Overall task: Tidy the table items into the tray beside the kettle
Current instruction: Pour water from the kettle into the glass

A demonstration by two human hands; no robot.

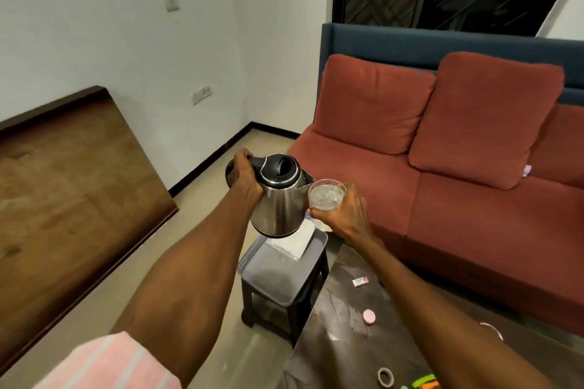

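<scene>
Tilted kettle spout at water-filled glass, folded paper in tray

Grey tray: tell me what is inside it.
The grey tray holds a white folded packet at its far end; the kettle, lifted by the left hand, covers that packet's far part. The near end shows nothing.

Kettle and glass held right above tray, blocking its far end where a white packet lies; near half of tray open. Sofa crowds the right; floor left is open.
</scene>
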